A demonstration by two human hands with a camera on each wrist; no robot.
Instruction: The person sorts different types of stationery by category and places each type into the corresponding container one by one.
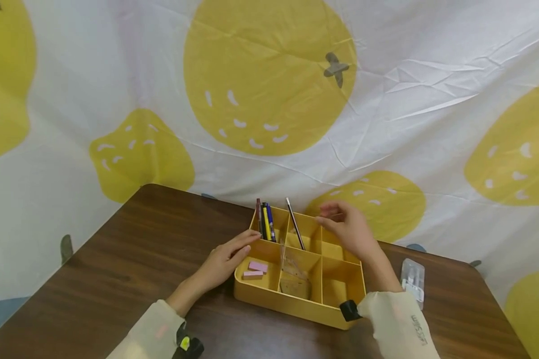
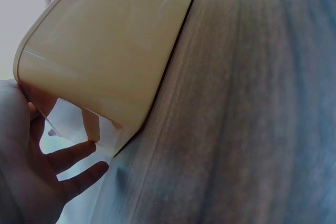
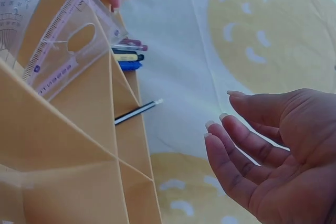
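A yellow compartment organizer [image 1: 292, 310] stands on the table. My left hand [image 1: 226, 259] rests on its left rim; in the left wrist view its fingers are spread loosely by the box's corner. Above the back right compartment hovers my right hand [image 1: 348, 232], holding nothing, fingers loosely bent. Several pens [image 1: 266, 222] stand in the back left compartment, a striped pencil [image 1: 295, 224] leans in the back middle one. Two pink erasers [image 1: 258, 267] lie front left. A clear set square [image 3: 71, 40] and a clear protractor [image 3: 16, 17] stand in the front middle compartment.
A clear plastic case [image 1: 412, 281] lies on the brown wooden table [image 1: 161, 249], right of the organizer. Behind the table's back edge hangs a white cloth [image 1: 152, 60] printed with yellow fruit. Both sleeves carry black wrist cameras.
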